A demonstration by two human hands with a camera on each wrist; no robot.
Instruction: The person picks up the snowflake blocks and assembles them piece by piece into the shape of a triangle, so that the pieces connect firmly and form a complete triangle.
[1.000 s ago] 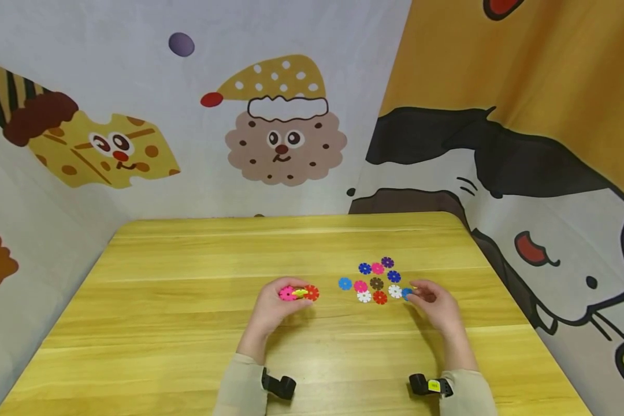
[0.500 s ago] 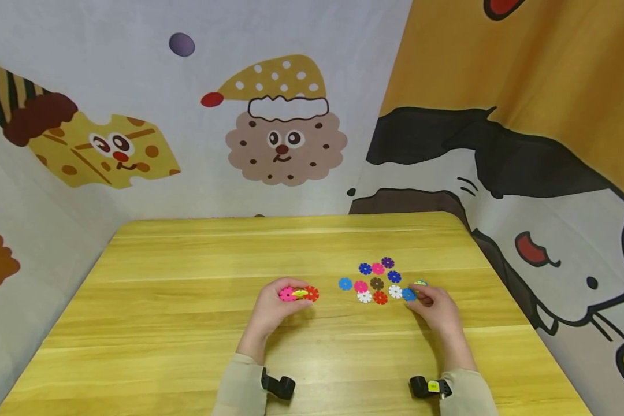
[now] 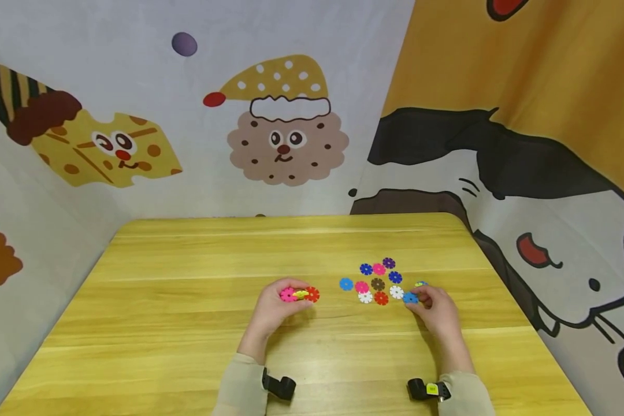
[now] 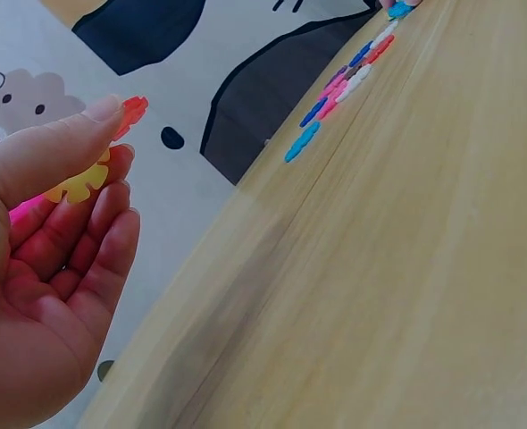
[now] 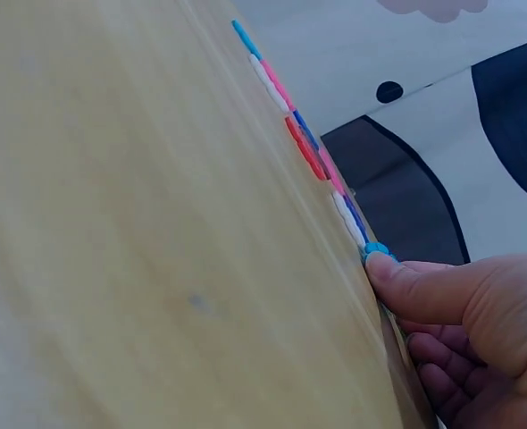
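The left hand (image 3: 275, 304) and right hand (image 3: 441, 312) hold discs, with a flat bunch of discs (image 3: 378, 284) between them.
The right hand's thumb and finger pinch a blue disc (image 3: 410, 298), just beside a white disc (image 3: 396, 292) at the bunch's right end. The left hand grips a pink disc (image 3: 288, 294), a yellow disc (image 3: 300, 294) and a red disc (image 3: 312, 294) in a row, up off the table (image 3: 187, 323). That row points sideways, toward the bunch; the blue disc is well apart, off to its right. Both thumbs sit on the near side.

Dressed in long, pale beige sleeves (image 3: 241, 386), with black, rounded wrist cameras (image 3: 418, 389) and a yellow label (image 3: 433, 389) on the right one.
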